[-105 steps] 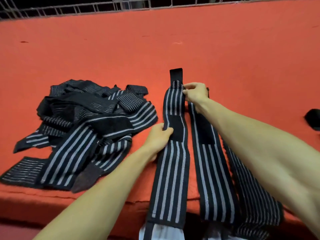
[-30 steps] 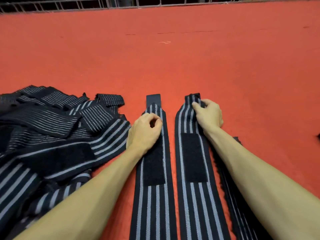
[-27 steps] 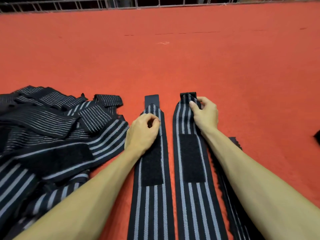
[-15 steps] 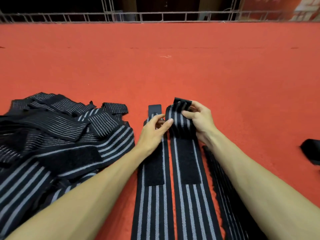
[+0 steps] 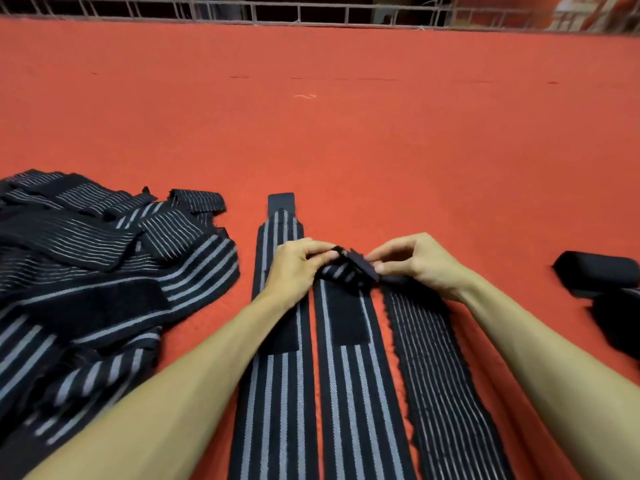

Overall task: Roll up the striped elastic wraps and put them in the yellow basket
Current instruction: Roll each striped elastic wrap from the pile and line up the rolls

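Seen from the head camera, the left hand point(image 5: 296, 268) and right hand point(image 5: 420, 263) both pinch the folded-over far end of the middle black elastic wrap with grey stripes point(image 5: 349, 375). It lies flat on the red cloth surface point(image 5: 346, 150), between a similar broad-striped wrap point(image 5: 277, 410) on its left and a thin-striped wrap point(image 5: 440, 375) on its right. A heap of striped wraps point(image 5: 86, 271) lies left, and black rolls point(image 5: 595, 275) lie right.

The middle wrap point(image 5: 349, 375) runs off the near edge — its rolled far end is half hidden between my left hand point(image 5: 294, 268) and right hand point(image 5: 419, 265). The pile of wraps point(image 5: 86, 289) at left is cut off.
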The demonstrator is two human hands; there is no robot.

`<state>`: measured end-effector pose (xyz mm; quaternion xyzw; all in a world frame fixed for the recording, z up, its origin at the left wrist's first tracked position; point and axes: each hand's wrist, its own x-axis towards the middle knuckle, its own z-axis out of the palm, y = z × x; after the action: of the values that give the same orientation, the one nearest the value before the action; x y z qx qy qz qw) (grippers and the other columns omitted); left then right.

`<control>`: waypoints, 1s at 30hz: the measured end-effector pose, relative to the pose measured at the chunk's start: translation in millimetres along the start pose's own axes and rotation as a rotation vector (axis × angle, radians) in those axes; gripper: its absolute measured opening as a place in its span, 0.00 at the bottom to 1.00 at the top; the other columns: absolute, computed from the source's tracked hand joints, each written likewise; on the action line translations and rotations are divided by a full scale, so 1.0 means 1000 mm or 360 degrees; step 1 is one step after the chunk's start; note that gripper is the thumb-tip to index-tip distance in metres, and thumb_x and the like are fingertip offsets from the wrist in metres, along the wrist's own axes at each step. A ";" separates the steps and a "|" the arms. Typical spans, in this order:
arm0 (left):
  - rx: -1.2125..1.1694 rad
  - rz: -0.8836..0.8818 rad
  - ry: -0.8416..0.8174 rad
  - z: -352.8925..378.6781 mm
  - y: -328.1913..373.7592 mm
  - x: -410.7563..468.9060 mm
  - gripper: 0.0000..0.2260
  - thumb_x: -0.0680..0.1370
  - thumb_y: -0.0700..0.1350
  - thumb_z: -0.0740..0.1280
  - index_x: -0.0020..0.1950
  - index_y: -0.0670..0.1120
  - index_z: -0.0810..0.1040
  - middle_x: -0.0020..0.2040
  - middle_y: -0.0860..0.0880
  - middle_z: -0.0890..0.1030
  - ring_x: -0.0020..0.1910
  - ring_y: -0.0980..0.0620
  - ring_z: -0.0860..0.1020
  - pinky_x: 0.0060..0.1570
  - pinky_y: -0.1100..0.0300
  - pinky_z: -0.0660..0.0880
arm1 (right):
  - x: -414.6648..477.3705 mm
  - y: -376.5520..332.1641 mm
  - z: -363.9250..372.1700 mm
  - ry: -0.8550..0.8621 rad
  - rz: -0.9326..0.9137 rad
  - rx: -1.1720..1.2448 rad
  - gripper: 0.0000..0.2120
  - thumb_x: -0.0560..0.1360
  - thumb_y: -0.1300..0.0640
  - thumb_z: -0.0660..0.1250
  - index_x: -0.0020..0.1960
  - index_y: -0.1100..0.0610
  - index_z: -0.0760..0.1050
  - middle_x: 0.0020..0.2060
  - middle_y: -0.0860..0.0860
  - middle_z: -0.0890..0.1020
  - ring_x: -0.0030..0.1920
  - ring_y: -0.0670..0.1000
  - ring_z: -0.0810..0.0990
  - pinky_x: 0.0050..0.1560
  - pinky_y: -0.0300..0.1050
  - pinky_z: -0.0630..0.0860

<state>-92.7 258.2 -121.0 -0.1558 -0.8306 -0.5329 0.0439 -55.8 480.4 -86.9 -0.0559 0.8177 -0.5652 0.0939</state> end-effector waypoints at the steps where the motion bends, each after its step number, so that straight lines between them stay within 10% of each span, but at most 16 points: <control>1: 0.0043 0.0017 -0.0014 0.001 0.001 -0.001 0.07 0.76 0.41 0.71 0.53 0.45 0.85 0.46 0.53 0.84 0.47 0.59 0.80 0.53 0.65 0.74 | -0.001 -0.001 0.002 -0.0013 -0.0017 -0.0011 0.12 0.70 0.69 0.73 0.51 0.59 0.83 0.40 0.53 0.83 0.39 0.45 0.79 0.42 0.35 0.76; 12: 0.0253 0.0011 -0.0066 0.003 -0.002 0.003 0.07 0.74 0.49 0.73 0.50 0.50 0.86 0.40 0.55 0.82 0.42 0.54 0.80 0.48 0.49 0.77 | -0.003 -0.008 0.015 0.0175 -0.0017 -0.0313 0.09 0.70 0.50 0.75 0.42 0.56 0.83 0.36 0.50 0.85 0.36 0.43 0.80 0.41 0.38 0.75; 30: 0.0323 -0.0050 -0.0106 0.006 -0.003 0.005 0.10 0.77 0.54 0.69 0.52 0.52 0.84 0.50 0.56 0.83 0.52 0.55 0.79 0.58 0.47 0.75 | 0.009 -0.004 -0.010 0.0743 0.0004 -0.0372 0.08 0.74 0.61 0.71 0.39 0.51 0.76 0.34 0.52 0.80 0.35 0.52 0.78 0.43 0.55 0.78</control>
<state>-97.5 263.6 -124.9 -0.1551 -0.8836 -0.4412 0.0235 -66.3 486.2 -81.0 0.0667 0.8770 -0.4643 -0.1037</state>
